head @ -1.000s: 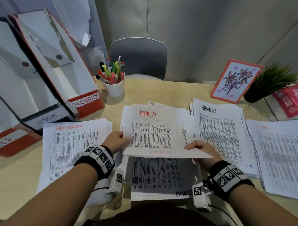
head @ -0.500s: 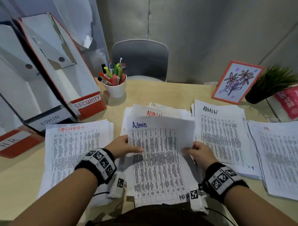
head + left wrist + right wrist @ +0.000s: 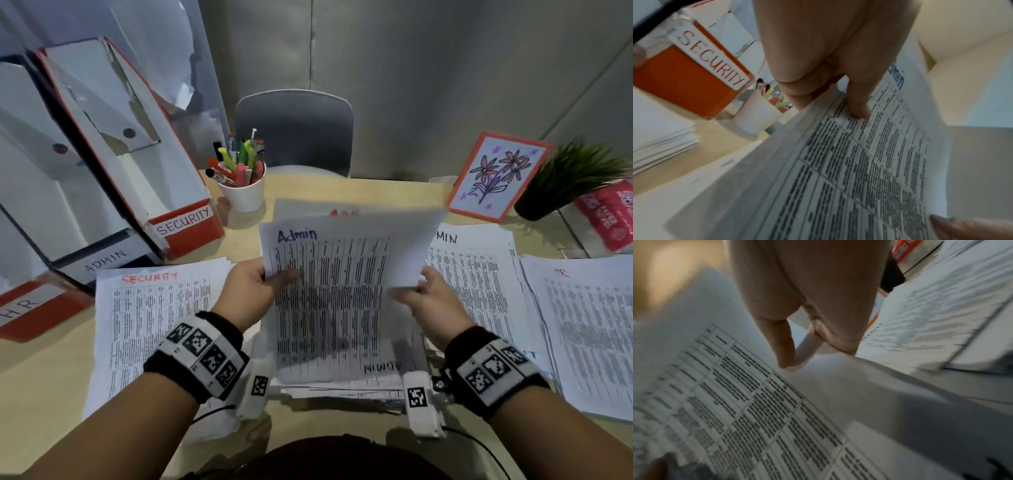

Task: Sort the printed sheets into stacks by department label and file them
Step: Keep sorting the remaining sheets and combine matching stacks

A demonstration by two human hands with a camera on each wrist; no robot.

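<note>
The left hand (image 3: pixel 251 289) and right hand (image 3: pixel 430 301) pinch the Admin sheet (image 3: pixel 339 294) by its side edges, thumbs on top. It tilts above the middle pile (image 3: pixel 342 390), between the Security stack (image 3: pixel 150 308) and Admin stack (image 3: pixel 479 274).

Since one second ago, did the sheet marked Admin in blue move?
Yes. The Admin sheet, held by the left hand and right hand, has lifted off the stack, rising toward the pen cup.

White sheet (image 3: pixel 342 291) with black table print and blue "Admin". Left of it, a white stack (image 3: pixel 150 308) lettered red "SECURITY"; beyond that, an orange-red box (image 3: pixel 191 233). Right of the sheet, an orange-framed card (image 3: pixel 496 174) with purple flowers. Tan surface (image 3: pixel 44 394).
</note>
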